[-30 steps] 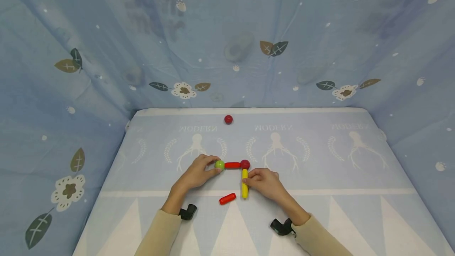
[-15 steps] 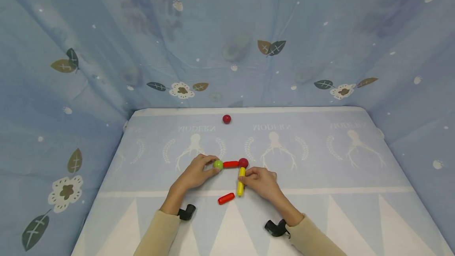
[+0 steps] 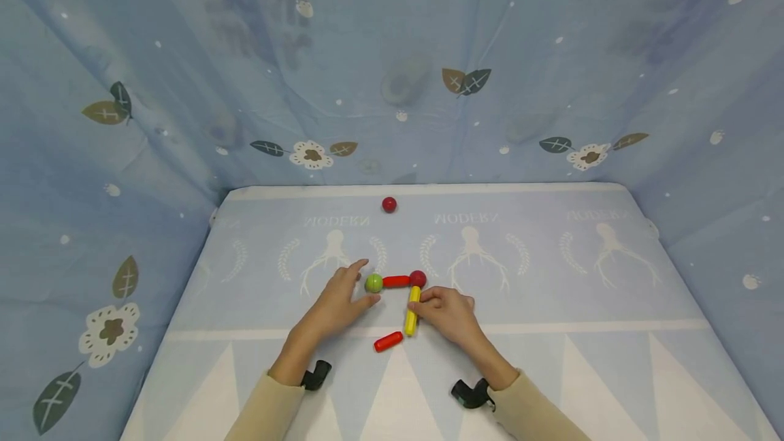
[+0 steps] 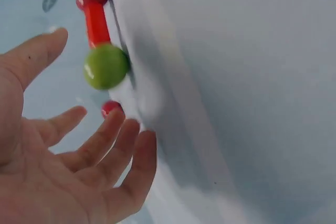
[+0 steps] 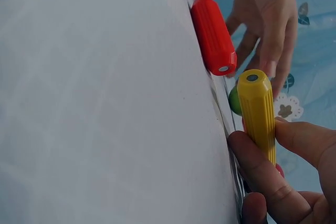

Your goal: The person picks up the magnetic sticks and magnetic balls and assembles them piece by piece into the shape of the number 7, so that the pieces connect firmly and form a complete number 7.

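A green ball point(image 3: 374, 283), a short red rod point(image 3: 396, 282) and a dark red ball point(image 3: 418, 278) lie joined in a row on the table. From the dark red ball a yellow rod point(image 3: 412, 312) runs toward the person. My right hand point(image 3: 450, 313) pinches this yellow rod between thumb and finger; its near end shows a round metal disc in the right wrist view. My left hand point(image 3: 335, 301) is spread around the green ball, thumb and fingers apart from it, as the left wrist view point(image 4: 106, 66) of the green ball also shows.
A loose red rod point(image 3: 388, 341) lies nearer the person, left of the yellow rod's end. Another red ball point(image 3: 389, 205) sits near the table's back edge. A patterned blue cloth point(image 3: 392, 87) rises behind the table and at both sides.
The left hand has let go of the green ball and spread its fingers. The yellow rod's near end has swung slightly left, with the right hand still pinching it.
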Available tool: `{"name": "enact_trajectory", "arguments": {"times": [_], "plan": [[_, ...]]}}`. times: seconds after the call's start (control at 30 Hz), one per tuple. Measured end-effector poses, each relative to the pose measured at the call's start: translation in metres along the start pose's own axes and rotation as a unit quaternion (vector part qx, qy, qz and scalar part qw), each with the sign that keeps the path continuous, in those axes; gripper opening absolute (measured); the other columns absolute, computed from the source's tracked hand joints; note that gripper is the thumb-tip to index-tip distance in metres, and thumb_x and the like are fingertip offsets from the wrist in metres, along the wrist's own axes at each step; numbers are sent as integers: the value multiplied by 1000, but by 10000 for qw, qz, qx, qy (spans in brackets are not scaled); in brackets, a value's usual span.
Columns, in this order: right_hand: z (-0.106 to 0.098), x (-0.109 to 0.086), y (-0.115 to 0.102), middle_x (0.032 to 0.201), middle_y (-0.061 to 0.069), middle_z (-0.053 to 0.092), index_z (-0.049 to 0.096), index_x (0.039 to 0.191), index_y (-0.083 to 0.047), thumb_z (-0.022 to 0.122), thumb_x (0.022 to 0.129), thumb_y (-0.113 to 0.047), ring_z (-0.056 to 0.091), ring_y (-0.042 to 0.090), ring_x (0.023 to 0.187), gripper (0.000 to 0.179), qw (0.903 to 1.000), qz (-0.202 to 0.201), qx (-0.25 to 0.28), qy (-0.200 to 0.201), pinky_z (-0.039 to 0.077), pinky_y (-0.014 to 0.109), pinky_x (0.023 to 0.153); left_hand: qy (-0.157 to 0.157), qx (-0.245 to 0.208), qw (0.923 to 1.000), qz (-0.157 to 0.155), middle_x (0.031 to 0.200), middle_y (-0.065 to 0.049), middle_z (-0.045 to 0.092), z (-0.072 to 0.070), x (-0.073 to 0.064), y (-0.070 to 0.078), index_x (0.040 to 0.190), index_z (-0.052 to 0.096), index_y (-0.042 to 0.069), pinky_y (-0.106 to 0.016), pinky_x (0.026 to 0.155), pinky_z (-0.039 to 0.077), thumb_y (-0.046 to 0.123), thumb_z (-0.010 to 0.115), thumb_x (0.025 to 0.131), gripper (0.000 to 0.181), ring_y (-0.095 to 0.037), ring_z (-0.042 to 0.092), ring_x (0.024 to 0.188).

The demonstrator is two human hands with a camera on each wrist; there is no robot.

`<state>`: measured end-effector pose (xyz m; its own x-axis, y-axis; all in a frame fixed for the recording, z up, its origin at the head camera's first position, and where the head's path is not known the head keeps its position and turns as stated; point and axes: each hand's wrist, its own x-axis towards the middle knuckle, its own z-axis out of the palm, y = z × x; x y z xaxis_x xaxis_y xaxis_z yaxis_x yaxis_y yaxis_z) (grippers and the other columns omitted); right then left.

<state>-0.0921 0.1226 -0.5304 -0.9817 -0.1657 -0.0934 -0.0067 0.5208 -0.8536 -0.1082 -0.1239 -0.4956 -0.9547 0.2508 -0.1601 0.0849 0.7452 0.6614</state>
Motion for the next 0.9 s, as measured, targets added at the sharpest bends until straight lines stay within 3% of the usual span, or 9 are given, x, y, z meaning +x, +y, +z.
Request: {"name": "enact_trajectory", "arguments": {"times": [0.17,0.37,0.53,0.7,0.9], "plan": [[1,1,0,67,-14,69,72,90,-11,77,88,-35,61,5,73,24,10000,18,-22,9,24,53,89,272,301,9986,329,132,-13,51,8,-27,15,148,45,14,-49,97,48,36,76,90,70,-29,53,120],[1,0,0,67,-15,69,72,90,-12,77,88,-35,62,6,76,24,10000,7,-79,39,24,53,89,54,297,9971,697,129,-6,52,23,-51,23,141,53,17,-45,95,49,39,76,90,60,-23,54,116],[1,0,0,66,-15,68,72,91,-11,77,88,-34,63,8,78,24,9999,-43,-100,86,24,53,89,-166,439,9963,716,121,-1,55,34,-58,24,134,59,18,-35,83,51,41,75,90,53,-14,53,100],[1,0,1,65,-16,67,73,91,-12,77,88,-35,63,8,79,23,9998,-64,-132,98,24,53,90,-277,576,9953,722,110,0,56,41,-59,22,128,64,15,-25,67,44,37,77,89,46,-10,48,84],[2,0,1,65,-15,67,73,91,-12,77,88,-35,62,7,79,23,9999,-52,-81,99,24,53,91,-323,667,9946,721,99,5,54,44,-58,22,122,66,16,-24,63,41,32,78,89,38,-10,46,79]]}}
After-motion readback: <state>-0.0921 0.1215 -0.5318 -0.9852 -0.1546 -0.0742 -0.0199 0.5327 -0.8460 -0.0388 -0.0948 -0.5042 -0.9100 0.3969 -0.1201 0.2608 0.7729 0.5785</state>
